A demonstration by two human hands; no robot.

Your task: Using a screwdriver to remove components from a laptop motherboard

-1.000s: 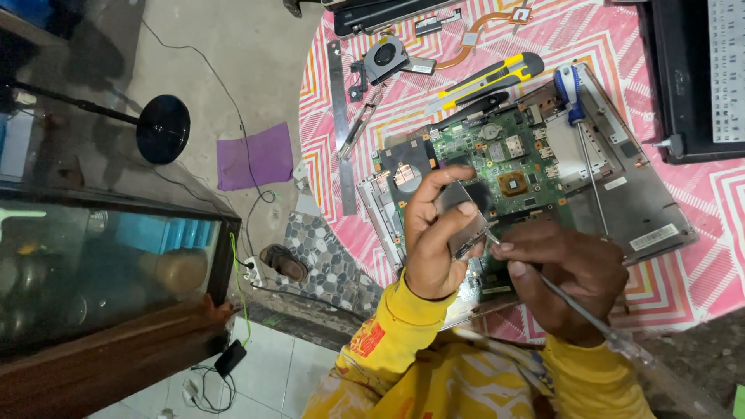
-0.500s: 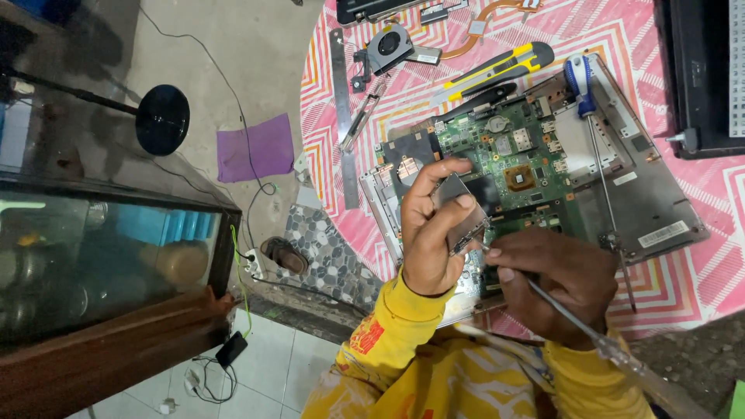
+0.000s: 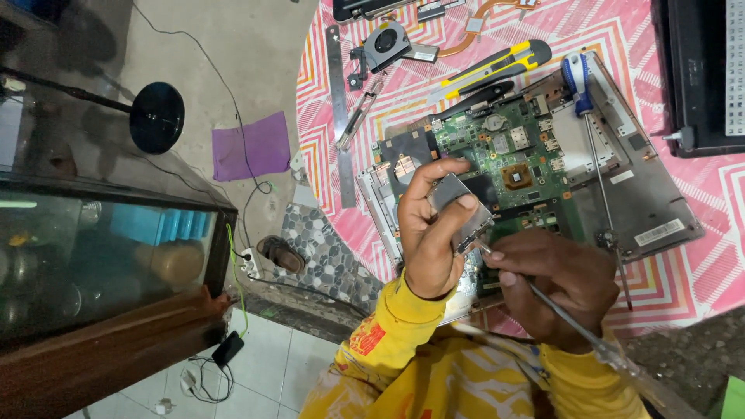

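- Not much has shifted since half a second back: both hands are still parked over the near edge of the board, and the view has just drifted a touch so the table sits a bit lower.
- Left hand (image 3: pixel 429 233) is closed around a small grey metal bracket (image 3: pixel 458 211), thumb on its top face, fingers curled behind it, holding it just above the green laptop motherboard (image 3: pixel 504 167).
- Right hand (image 3: pixel 560 281) is gripped on a thin screwdriver (image 3: pixel 543 299), tip poked right at the lower corner of the bracket, shaft running back down toward the yellow sleeve (image 3: pixel 403 326).
- The motherboard lies in its grey laptop base (image 3: pixel 652 209) on the pink zigzag tablecloth (image 3: pixel 698 271).
- A blue-handled screwdriver (image 3: pixel 578 81) rests across the base on the right side.
- Just beyond the board: a yellow utility knife (image 3: pixel 493 68) and a black-handled tool beside it.
- Further out: a cooling fan (image 3: pixel 386 40), a steel ruler (image 3: pixel 339 109), and a black laptop part (image 3: pixel 702 70) at the far right.
- Off the table on the floor: a purple cloth (image 3: pixel 252 145) and a sandal (image 3: pixel 281 253).
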